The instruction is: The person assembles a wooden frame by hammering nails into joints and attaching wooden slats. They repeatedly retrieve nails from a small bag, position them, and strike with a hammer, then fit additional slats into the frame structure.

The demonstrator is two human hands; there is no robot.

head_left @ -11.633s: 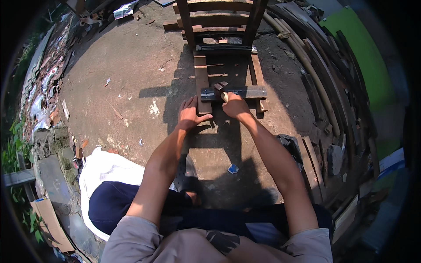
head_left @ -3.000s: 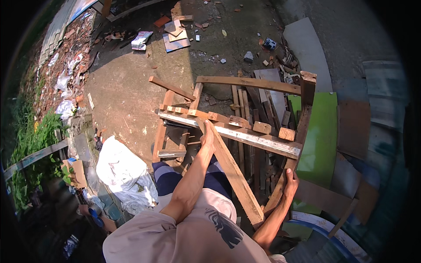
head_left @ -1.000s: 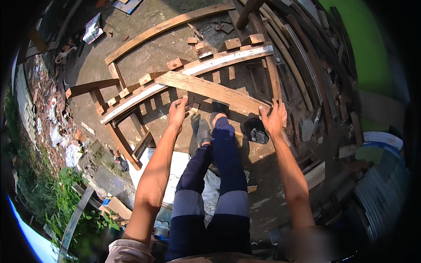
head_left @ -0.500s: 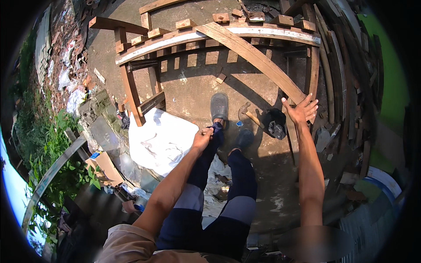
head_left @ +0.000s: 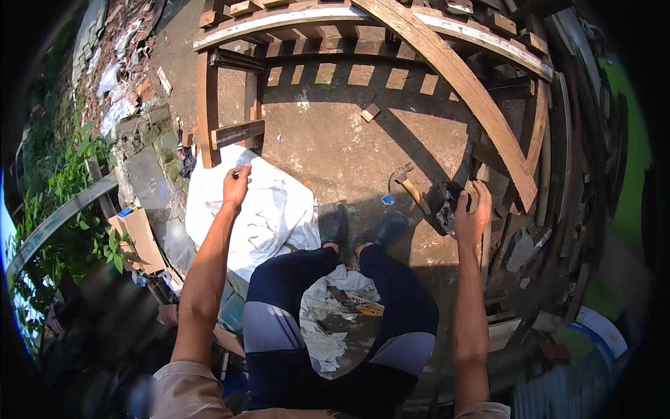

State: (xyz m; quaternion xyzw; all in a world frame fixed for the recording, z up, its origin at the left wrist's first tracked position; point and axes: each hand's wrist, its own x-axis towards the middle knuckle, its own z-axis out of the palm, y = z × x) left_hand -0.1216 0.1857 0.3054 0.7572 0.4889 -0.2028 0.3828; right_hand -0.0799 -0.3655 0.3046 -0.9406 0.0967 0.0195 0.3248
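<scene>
My left hand [head_left: 237, 186] hangs over a bright white sheet [head_left: 269, 202], apart from it as far as I can see. Its fingers are curled together, and whatever may be in them is too small to make out. My right hand [head_left: 474, 211] has its fingers bent but apart, with nothing visible in them. Close beside it on the ground lies a black plastic bag [head_left: 447, 209], partly hidden by the hand. A claw hammer [head_left: 413, 191] with a wooden handle lies left of the bag. One long wooden plank [head_left: 460, 84] leans diagonally over a wooden frame [head_left: 300, 19], touched by neither hand.
A small wood block [head_left: 370, 112] and a blue scrap [head_left: 388, 200] lie on the concrete. Long timber pieces [head_left: 558, 146] are stacked along the right. Rubble, a cardboard box [head_left: 138, 241] and plants [head_left: 63, 181] line the left. My shoes [head_left: 387, 227] stand close together.
My right hand has let go of the plank's lower end and moved down beside the black bag. My left hand has moved left and up over the white sheet. My knees are now more bent.
</scene>
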